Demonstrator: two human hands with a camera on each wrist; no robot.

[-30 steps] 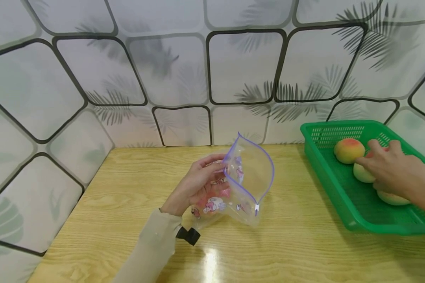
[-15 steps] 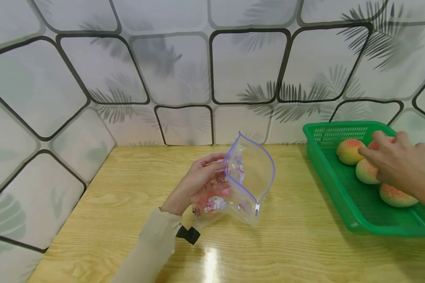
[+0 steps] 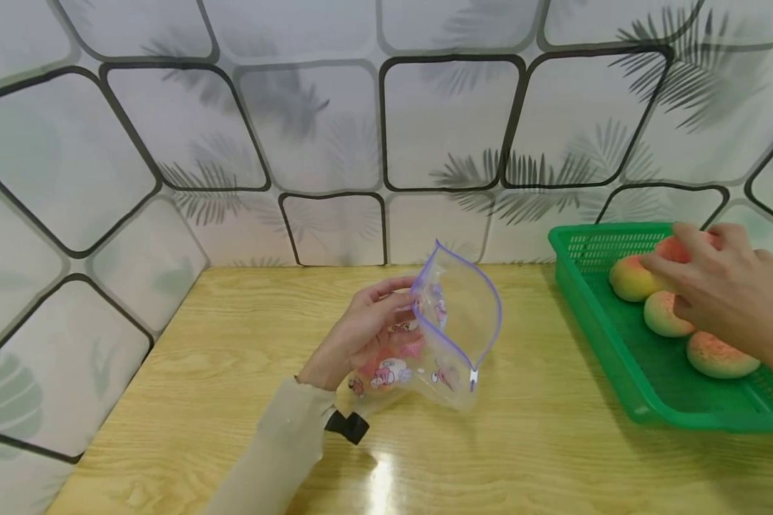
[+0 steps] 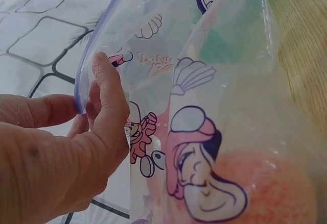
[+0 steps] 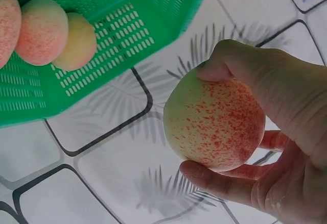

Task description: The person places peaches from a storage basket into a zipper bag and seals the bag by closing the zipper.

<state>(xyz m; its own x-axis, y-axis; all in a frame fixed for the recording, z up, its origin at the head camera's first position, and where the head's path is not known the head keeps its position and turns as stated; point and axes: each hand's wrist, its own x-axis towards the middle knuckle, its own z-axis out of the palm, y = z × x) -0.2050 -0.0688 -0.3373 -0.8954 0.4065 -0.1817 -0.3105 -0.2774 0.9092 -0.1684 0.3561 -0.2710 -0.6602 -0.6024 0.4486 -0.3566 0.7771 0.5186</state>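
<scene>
My left hand [image 3: 361, 329] pinches the edge of a clear zip bag [image 4: 225, 81] printed with cartoon figures. The bag's mouth, rimmed by a purple zip strip, gapes toward the right, with a white slider at its lower end. Through the film in the left wrist view, a reddish peach [image 4: 276, 188] shows inside. Over the green basket [image 3: 608, 350], my right hand [image 3: 737, 297] holds a red-speckled peach [image 5: 217, 119] between thumb and fingers. Several other peaches lie in the basket, among them a yellow-orange one [image 3: 634, 279] and a paler one [image 3: 666, 315].
The basket stands on the right of the wooden table [image 3: 245, 343], its slotted back side near the patterned wall covering [image 3: 451, 121]. A black wrist strap piece [image 3: 349, 427] sticks out from the left sleeve.
My right hand has risen from among the peaches, lifting one and uncovering more of those below. The left hand and the bag have hardly moved.
</scene>
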